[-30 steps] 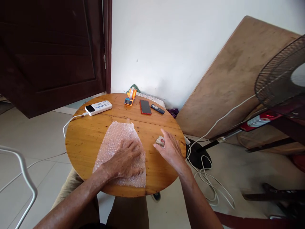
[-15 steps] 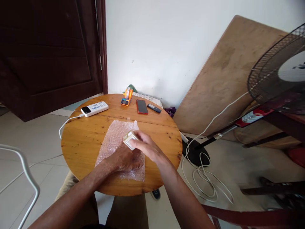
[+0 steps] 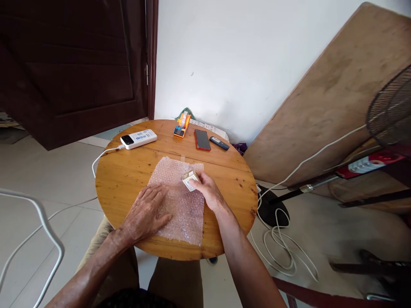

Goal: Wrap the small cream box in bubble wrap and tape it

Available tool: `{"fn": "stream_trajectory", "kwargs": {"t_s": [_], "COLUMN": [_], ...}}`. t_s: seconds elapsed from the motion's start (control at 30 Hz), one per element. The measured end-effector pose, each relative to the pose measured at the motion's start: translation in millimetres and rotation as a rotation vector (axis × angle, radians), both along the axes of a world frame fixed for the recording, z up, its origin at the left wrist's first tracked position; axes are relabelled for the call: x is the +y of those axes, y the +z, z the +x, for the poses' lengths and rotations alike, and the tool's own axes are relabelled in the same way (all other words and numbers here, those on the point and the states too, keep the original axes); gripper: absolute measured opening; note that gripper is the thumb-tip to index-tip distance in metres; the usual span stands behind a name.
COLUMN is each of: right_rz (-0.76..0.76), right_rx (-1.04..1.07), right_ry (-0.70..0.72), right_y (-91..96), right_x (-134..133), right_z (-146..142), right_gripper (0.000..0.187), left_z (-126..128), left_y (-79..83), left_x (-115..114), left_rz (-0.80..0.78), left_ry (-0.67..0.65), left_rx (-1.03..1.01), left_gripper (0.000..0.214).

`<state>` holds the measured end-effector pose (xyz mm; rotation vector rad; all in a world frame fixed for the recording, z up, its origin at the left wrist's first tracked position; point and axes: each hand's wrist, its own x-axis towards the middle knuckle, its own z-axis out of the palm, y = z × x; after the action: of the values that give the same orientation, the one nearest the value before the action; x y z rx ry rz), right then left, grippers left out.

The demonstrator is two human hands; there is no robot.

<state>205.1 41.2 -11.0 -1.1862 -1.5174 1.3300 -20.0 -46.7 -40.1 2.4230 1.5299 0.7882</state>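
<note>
A sheet of bubble wrap [image 3: 184, 201] lies flat on the round wooden table [image 3: 128, 171]. My left hand [image 3: 144, 214] rests on the sheet's left edge with its fingers stretched out flat. My right hand [image 3: 207, 190] pinches a small beige box [image 3: 190, 179] over the far right part of the sheet. I cannot tell whether the box touches the wrap.
At the table's far side lie a white power bank [image 3: 138, 139] with a white cable, an orange tape dispenser [image 3: 181, 125], a red-edged phone [image 3: 202, 140] and a small dark remote [image 3: 219, 143]. A wooden board leans on the wall at right. A fan [image 3: 390, 111] and cables stand on the floor.
My right hand picked the small box up from the table's right side and carried it left over the bubble wrap. My left hand slid to the sheet's left edge.
</note>
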Motion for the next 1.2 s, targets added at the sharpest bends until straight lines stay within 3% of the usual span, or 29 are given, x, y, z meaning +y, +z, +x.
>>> {"fn": "stream_trajectory", "kwargs": {"t_s": [0.2, 0.3, 0.37, 0.47, 0.73, 1.2], "right_rz": [0.33, 0.45, 0.421, 0.387, 0.424, 0.465], "right_rx": [-0.432, -0.581, -0.577, -0.544, -0.572, -0.6], "right_ry": [0.127, 0.201, 0.221, 0.224, 0.189, 0.214], "right_y": [9.3, 7.9, 6.0, 4.6, 3.6, 4.7], "right_x": [-16.7, -20.5, -19.8, -17.2, -17.6, -17.7], "right_z": [-11.3, -13.4, -10.8, -5.6, -7.5, -8.3], "right_gripper": [0.037, 0.049, 0.054, 0.047, 0.037, 0.037], "left_z": [4.3, 4.0, 3.9, 4.2, 4.2, 3.0], "left_y": [2.9, 4.1, 4.8, 5.7, 5.1, 1.5], "left_x": [1.3, 1.6, 1.5, 1.2, 1.9, 3.0], "left_rz": [-0.036, -0.052, -0.06, -0.059, -0.052, -0.028], "left_ry": [0.027, 0.023, 0.017, 0.007, 0.014, 0.018], "left_rx": [-0.023, -0.018, -0.024, -0.045, -0.03, -0.026], "left_gripper": [0.075, 0.078, 0.079, 0.081, 0.081, 0.081]}}
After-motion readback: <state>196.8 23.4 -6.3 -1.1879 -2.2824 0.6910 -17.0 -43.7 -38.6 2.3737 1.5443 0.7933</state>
